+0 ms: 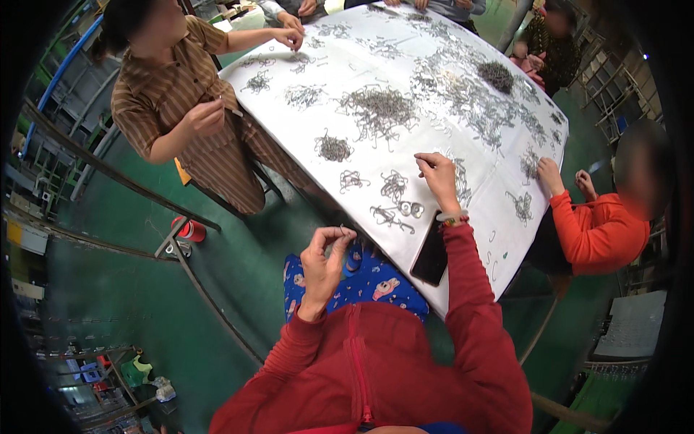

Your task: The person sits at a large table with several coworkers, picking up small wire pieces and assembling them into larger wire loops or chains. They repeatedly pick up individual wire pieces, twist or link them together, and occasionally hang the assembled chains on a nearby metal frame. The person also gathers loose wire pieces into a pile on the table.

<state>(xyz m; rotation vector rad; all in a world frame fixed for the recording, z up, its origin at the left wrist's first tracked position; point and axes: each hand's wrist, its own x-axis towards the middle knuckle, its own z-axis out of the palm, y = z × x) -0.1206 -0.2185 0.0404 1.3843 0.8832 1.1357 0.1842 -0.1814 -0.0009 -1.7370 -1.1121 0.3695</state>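
While left hand (323, 260) fingers pinch a wire clip (345, 231) at 6 o'clock, right hand (438, 176) fingers close on clips (394, 186) on the desk (405, 58).

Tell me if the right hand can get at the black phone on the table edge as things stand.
Probably yes. The right hand rests on the white table just beyond the phone, which lies by that wrist with nothing covering it.

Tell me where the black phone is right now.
In the head view, the black phone lies on the white table's near edge, just under the right hand's wrist.
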